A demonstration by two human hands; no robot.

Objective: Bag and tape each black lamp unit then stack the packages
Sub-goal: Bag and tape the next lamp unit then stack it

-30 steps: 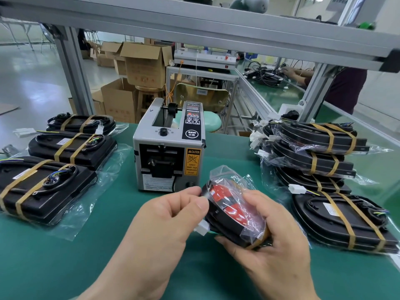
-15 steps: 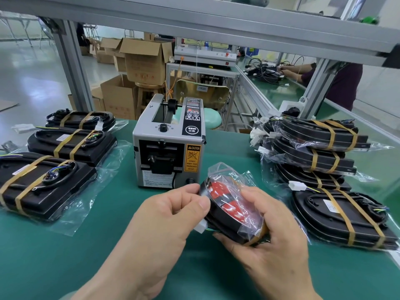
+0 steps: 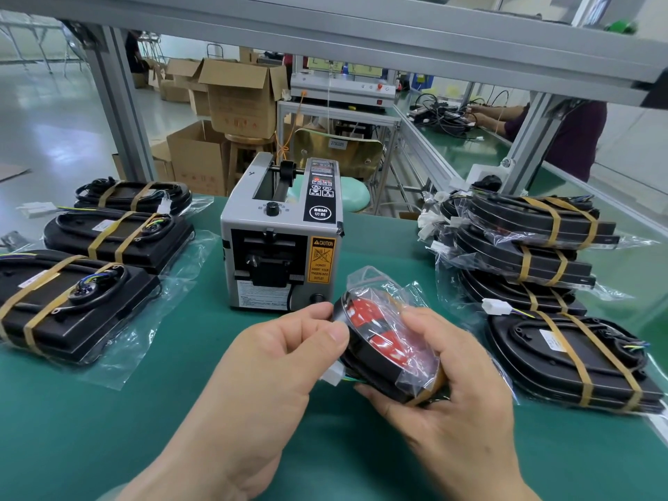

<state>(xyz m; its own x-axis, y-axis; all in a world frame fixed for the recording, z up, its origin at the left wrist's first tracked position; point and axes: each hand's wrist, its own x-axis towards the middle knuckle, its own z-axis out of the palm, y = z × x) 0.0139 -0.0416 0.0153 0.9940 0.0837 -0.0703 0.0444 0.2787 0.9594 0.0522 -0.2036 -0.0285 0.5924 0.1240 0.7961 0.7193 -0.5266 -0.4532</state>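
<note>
I hold the black lamp unit with a red lens [image 3: 368,356], enclosed in a clear plastic bag [image 3: 376,283], over the green bench mat [image 3: 108,428], just in front of the grey tape dispenser [image 3: 285,240]. My left hand [image 3: 274,359] pinches the unit's left rim between thumb and forefinger. My right hand [image 3: 459,385] grips the right side, fingers curled beneath and thumb on the bag. A tan tape band [image 3: 426,394] crosses that end. Taped black packages [image 3: 531,244] are stacked at right; three more bagged units [image 3: 119,236] lie singly at left.
</note>
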